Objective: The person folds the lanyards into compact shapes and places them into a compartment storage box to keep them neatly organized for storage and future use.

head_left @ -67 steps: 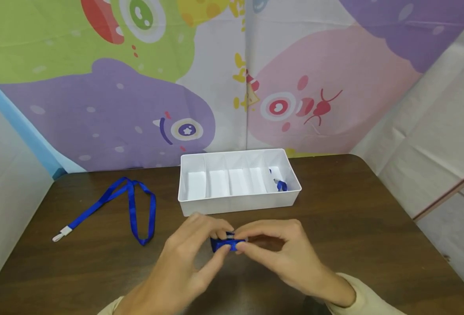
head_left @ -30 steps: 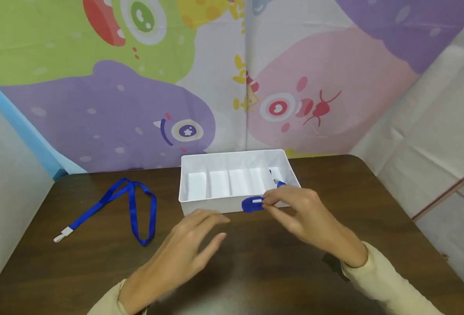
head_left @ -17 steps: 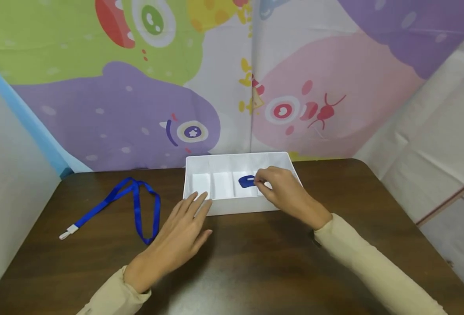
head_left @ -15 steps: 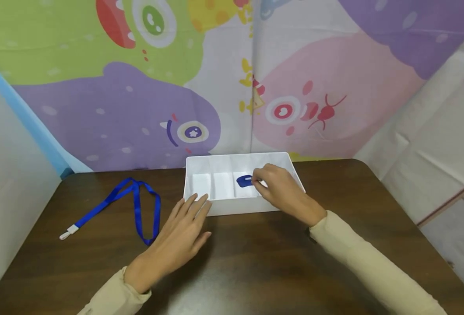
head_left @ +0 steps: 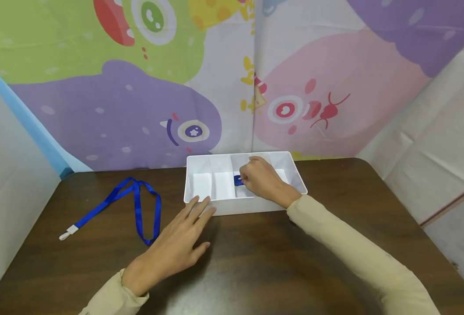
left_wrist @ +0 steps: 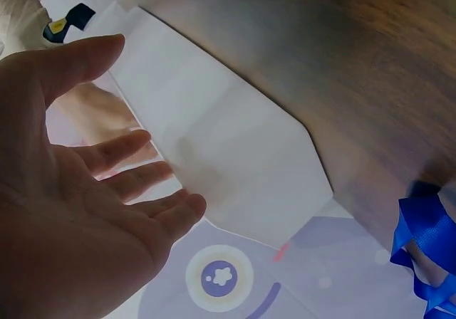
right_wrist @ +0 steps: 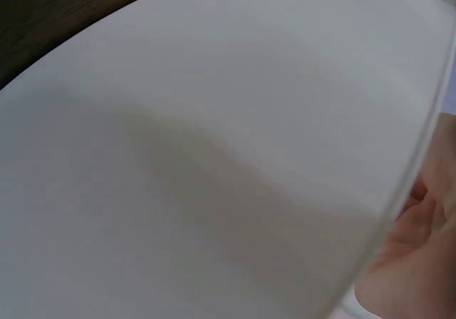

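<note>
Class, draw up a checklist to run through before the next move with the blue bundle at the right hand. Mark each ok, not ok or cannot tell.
1. Right hand gripping the blue bundle: ok.
2. Blue bundle at the white tray's third compartment from the left: ok.
3. Blue bundle resting on that compartment's floor: cannot tell.
4. Left hand clear of the blue bundle: ok.
5. Loose lanyard rolled up: not ok, spread out on the table.
</note>
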A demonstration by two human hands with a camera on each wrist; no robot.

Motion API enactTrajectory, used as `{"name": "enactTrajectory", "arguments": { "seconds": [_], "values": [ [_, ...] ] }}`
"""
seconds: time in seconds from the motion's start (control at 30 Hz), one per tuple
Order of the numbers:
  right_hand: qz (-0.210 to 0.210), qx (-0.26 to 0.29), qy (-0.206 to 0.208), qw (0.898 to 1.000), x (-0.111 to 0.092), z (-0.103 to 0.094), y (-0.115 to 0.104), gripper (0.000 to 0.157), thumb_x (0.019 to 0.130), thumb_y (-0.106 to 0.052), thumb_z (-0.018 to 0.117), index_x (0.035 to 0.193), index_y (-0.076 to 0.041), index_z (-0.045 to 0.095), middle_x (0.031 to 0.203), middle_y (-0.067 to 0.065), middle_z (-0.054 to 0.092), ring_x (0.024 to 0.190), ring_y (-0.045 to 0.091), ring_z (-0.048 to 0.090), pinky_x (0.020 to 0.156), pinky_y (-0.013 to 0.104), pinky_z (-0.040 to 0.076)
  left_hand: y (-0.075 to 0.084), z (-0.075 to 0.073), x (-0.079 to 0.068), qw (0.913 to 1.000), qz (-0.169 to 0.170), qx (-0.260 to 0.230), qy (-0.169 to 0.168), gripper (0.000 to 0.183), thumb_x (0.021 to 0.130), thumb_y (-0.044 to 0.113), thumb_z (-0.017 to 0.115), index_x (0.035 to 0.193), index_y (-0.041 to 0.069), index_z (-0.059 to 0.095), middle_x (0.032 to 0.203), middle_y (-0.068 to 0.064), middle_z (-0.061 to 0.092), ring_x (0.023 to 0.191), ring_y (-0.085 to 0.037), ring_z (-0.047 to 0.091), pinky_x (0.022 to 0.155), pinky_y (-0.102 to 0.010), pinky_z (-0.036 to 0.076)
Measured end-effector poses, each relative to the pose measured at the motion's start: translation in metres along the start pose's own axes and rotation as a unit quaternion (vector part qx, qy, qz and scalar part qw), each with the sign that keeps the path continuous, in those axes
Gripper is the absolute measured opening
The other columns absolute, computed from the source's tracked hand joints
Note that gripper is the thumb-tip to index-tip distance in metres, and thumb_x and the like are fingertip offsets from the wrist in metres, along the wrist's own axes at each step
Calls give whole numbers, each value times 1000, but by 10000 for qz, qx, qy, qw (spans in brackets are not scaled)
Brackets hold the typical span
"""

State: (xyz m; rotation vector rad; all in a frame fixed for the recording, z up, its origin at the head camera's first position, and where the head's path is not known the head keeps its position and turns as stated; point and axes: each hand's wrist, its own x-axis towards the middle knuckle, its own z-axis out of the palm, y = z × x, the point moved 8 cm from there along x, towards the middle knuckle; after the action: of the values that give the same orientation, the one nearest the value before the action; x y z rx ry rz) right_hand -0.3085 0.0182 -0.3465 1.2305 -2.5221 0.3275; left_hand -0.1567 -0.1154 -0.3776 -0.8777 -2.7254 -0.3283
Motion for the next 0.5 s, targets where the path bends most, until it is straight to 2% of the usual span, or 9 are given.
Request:
{"name": "enactTrajectory", "arguments": {
  "seconds": [0.07,0.2,0.27,0.33,0.43,0.5],
  "values": [
    [6,73,-211,9998,3,8,0,29,73,12,62,55,-10,58,52,-4,54,53,13,49,108,50,41,0,-1,0,10000,-5,2,-62,79,82,28,82,146,0,45,157,-21,32,145,-43,28,114,-51,32],
    [-34,85,-497,9987,6,18,-3,28,73,11,64,56,-11,61,54,-5,56,55,13,51,108,48,41,0,-2,0,9999,9,-75,-77,78,82,28,82,145,0,46,157,-21,32,145,-43,28,115,-50,31],
    [-37,79,-659,9978,7,21,-4,27,73,10,65,56,-11,62,55,-4,57,57,15,51,97,42,48,0,-3,0,9999,24,-99,-57,77,82,28,82,145,-1,46,157,-21,33,144,-43,29,115,-51,30],
    [3,133,-900,9958,8,25,-4,25,72,9,66,58,-12,63,56,-4,58,58,15,51,79,36,52,-1,-3,0,9999,1,-109,-44,77,82,28,81,144,-1,46,156,-20,34,144,-42,30,115,-50,30],
    [154,263,-1424,9893,9,32,-1,24,72,7,66,58,-12,63,56,-4,57,57,13,47,54,28,44,-2,-4,1,9999,-50,-120,-37,76,83,28,81,144,-1,47,155,-19,36,144,-41,31,115,-50,31],
    [253,324,-1767,9834,9,36,0,25,74,6,66,58,-13,62,54,-6,54,55,11,44,49,24,40,-2,-4,1,9998,-82,-148,-43,76,82,27,81,144,0,47,155,-19,37,144,-40,32,114,-51,33]
  ]
}}
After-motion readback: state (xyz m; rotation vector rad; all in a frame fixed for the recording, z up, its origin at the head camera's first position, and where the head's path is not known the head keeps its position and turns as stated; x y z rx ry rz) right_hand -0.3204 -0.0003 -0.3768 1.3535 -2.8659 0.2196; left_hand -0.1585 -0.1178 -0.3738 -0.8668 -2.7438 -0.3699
